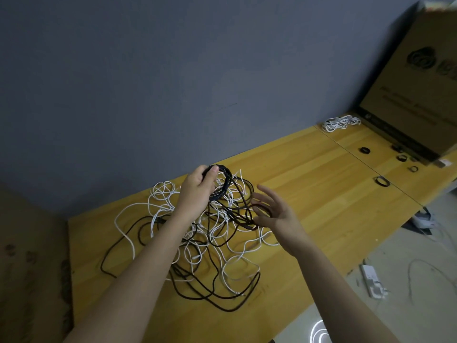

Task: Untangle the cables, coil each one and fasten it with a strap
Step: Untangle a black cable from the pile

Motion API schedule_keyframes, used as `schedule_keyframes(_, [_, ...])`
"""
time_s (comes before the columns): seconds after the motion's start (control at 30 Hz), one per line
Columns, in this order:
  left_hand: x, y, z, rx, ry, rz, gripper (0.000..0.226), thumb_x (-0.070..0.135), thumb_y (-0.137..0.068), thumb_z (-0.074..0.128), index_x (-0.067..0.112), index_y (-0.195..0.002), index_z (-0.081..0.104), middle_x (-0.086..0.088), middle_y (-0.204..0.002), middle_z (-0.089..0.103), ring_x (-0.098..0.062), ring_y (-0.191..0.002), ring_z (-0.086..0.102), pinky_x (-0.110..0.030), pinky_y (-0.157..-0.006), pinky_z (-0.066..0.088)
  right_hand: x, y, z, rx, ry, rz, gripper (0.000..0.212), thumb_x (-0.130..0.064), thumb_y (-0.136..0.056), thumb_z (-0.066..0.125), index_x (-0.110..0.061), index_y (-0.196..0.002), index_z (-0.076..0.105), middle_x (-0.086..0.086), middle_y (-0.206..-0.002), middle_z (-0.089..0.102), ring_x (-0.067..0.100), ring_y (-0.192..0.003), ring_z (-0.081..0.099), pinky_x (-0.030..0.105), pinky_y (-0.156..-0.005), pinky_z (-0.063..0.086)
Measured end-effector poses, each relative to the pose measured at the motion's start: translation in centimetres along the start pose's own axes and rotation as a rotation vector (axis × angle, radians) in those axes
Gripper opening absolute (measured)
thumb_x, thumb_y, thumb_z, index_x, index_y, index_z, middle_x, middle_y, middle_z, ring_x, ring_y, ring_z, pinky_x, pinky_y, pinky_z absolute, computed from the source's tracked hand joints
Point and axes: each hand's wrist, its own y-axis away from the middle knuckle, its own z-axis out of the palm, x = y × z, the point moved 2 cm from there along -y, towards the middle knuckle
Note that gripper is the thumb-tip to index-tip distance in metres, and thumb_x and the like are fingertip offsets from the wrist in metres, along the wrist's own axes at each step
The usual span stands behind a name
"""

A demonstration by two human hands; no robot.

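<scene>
Two hands over one tangle, a black coil half made.
Your right hand [272,214], fingers spread and holding nothing, reaches for trailing strands; your left hand [197,189] grips the black coil [223,180] above the cable pile [197,243], keeping gathered loops clear; straps [382,181] wait far right.

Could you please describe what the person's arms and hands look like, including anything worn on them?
Both forearms are bare as far as the picture shows: no sleeves come into view. The left hand and the right hand wear no gloves, and no watch, bracelet or ring can be seen on either. No markings show on the arms. The fingernails look short and unpainted.
</scene>
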Motion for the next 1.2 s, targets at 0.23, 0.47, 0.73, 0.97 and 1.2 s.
schedule_keyframes(0.23, [1.0,0.9,0.7,-0.077,-0.031,0.102,0.026,0.033,-0.100,0.044,0.028,-0.075,0.049,0.009,-0.054,0.038,-0.003,-0.043,0.036,-0.022,-0.050,0.029,-1.5,-0.6,1.4,0.076,-0.223,0.006,0.060,0.022,-0.088,0.036,-0.023,-0.122,0.057,0.009,-0.123,0.063,0.022,-0.111,0.063,0.030,-0.094,0.051])
schedule_keyframes(0.47, [0.5,0.8,0.8,-0.121,-0.188,0.156,0.024,0.033,-0.100,0.044,0.023,-0.084,0.056,0.007,-0.056,0.044,-0.004,-0.046,0.042,-0.021,-0.048,0.030,-2.5,-1.8,1.5,0.285,-0.015,0.043,0.044,0.013,-0.091,0.044,-0.023,-0.107,0.063,0.006,-0.120,0.060,0.017,-0.111,0.059,0.032,-0.094,0.048])
schedule_keyframes(0.73, [-0.2,0.7,0.5,-0.133,-0.065,0.076,0.018,0.034,-0.100,0.044,0.025,-0.089,0.055,0.010,-0.058,0.040,-0.001,-0.044,0.040,-0.026,-0.053,0.032,-2.6,-2.0,0.2,0.266,0.894,0.094,0.031,-0.021,-0.096,0.056,-0.005,-0.122,0.060,0.014,-0.105,0.068,0.027,-0.083,0.061,0.029,-0.066,0.043])
schedule_keyframes(0.97, [-0.8,1.0,0.4,-0.179,-0.081,0.000,0.034,0.036,-0.100,0.043,0.007,-0.091,0.056,0.008,-0.057,0.040,-0.006,-0.047,0.039,-0.030,-0.059,0.034,-3.1,-2.2,0.1,0.113,1.133,0.323,0.035,-0.025,-0.099,0.051,0.003,-0.080,0.056,0.004,-0.063,0.046,0.020,-0.058,0.043,0.028,-0.048,0.030])
schedule_keyframes(1.2, [0.5,1.5,0.3,-0.157,-0.115,0.018,0.037,0.037,-0.100,0.041,0.012,-0.079,0.059,0.005,-0.057,0.039,-0.011,-0.053,0.039,-0.030,-0.057,0.029,-2.1,-2.2,0.6,0.033,0.687,0.451,0.037,-0.030,-0.103,0.036,-0.014,-0.070,0.040,0.003,-0.060,0.038,0.016,-0.048,0.031,0.026,-0.048,0.025])
